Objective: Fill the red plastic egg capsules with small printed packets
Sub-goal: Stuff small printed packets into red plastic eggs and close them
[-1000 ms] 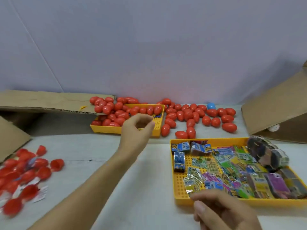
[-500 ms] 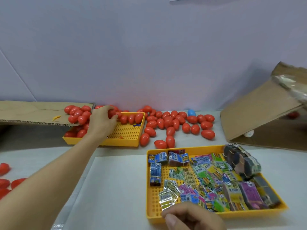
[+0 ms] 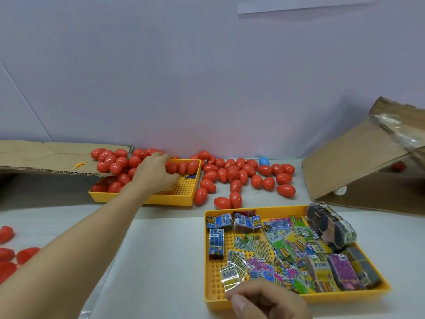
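Red plastic egg capsules (image 3: 115,166) are piled in the back yellow tray (image 3: 170,201), and more lie loose (image 3: 241,178) on the table to its right. My left hand (image 3: 154,173) reaches into that tray, its fingertips on the eggs along the far rim; the fingers' grip is hidden. The near yellow tray (image 3: 208,249) holds several small printed packets (image 3: 282,245). At that tray's front edge my right hand (image 3: 264,300) is curled, pinching a clear-wrapped packet (image 3: 232,273) that sticks up from it.
A cardboard flap (image 3: 46,160) overhangs the egg tray's left end. An open cardboard box (image 3: 356,166) stands at right. Red egg halves (image 3: 25,254) lie at far left. A blue egg (image 3: 263,161) sits by the wall. A banded bundle of packets (image 3: 331,224) fills the packet tray's back corner.
My left hand went from hovering over the egg tray down to the eggs, then slid right along the tray's far rim. My right hand stayed at the packet tray's front edge.
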The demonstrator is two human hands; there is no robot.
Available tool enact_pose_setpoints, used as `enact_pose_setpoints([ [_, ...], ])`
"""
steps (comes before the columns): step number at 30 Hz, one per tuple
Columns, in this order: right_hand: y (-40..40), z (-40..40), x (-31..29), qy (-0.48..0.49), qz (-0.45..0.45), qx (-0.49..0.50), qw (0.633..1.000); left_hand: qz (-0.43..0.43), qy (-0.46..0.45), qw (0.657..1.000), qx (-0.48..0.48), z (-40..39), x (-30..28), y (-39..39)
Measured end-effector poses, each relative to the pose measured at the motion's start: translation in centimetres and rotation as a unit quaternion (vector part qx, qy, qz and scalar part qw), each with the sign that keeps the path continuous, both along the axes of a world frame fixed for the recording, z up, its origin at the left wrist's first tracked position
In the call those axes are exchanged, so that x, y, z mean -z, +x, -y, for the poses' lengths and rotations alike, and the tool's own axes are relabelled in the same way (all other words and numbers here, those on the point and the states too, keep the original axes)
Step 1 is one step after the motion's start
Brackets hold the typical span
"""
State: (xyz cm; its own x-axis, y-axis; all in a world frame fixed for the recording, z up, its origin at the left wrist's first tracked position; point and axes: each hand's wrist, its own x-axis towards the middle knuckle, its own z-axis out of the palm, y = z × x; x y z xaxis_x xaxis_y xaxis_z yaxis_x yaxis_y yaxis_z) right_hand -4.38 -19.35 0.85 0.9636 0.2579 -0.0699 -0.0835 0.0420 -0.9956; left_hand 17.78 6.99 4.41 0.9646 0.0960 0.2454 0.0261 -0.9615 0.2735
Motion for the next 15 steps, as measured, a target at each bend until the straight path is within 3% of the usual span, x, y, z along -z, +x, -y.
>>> enact_pose_setpoints([
  [4,0.2,0.1,0.0,-0.037,0.003,-0.017,0.999,0.016,0.117,0.993,0.004,0.5,0.7,1.5],
  [7,0.3,0.2,-0.1,-0.044,0.004,-0.030,0.999,0.137,0.085,0.986,0.032,0.7,1.5,1.1],
  [9,0.3,0.2,0.1,-0.022,0.010,-0.023,0.999,0.227,-0.028,0.973,0.039,1.4,1.1,0.0],
  [11,0.2,0.2,0.5,0.006,0.007,-0.015,1.000,0.264,-0.158,0.950,0.058,2.5,-0.1,-2.2],
  [13,0.0,0.4,0.5,0.023,0.003,-0.025,0.999,0.232,-0.288,0.924,0.095,4.0,-1.4,-5.3],
  [15,-0.1,0.6,0.3,0.044,-0.006,-0.029,0.999,0.166,-0.434,0.874,0.145,5.6,-2.4,-9.2],
])
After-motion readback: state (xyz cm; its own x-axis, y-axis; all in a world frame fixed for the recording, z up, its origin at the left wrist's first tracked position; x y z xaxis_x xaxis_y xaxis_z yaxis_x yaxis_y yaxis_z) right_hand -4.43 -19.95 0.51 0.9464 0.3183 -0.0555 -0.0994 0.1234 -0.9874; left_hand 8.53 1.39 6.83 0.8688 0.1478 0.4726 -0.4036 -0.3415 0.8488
